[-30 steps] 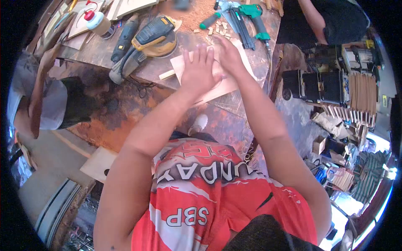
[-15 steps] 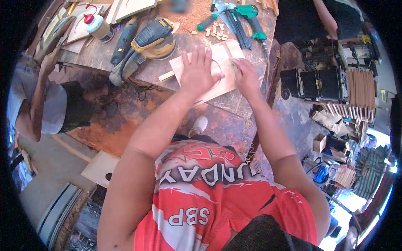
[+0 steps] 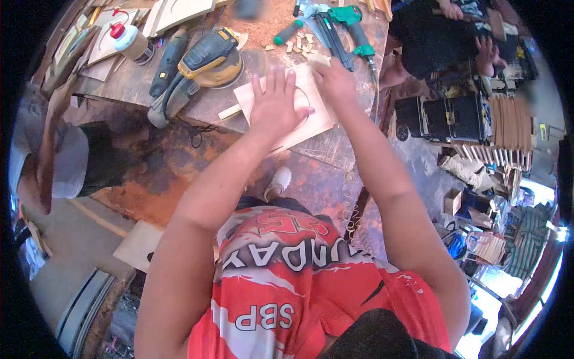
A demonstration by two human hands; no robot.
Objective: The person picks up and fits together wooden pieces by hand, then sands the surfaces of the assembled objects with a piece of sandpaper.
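Observation:
My left hand (image 3: 276,103) lies flat with spread fingers on a pale wooden board (image 3: 318,121) at the bench edge. A curved line or cutout shows in the board beside my thumb. At the board's far right corner, my right hand (image 3: 336,84) is closed, fingers curled down; a small pale piece shows by its fingertips, and I cannot tell what it grips. A narrow wood strip (image 3: 229,112) sticks out at the board's left side. Beyond my left hand stands a yellow and black sander (image 3: 210,52).
A green and black nail gun (image 3: 353,33), small wood offcuts (image 3: 297,44) and a green-handled tool (image 3: 289,32) lie beyond the board. A glue bottle (image 3: 133,43) stands far left. Other people stand at left and upper right. A coiled air hose (image 3: 351,209) hangs beside me.
My right hand has moved up along the board's right edge to its far corner. My left hand stays pressed on the board. The person at upper right now shows their hands.

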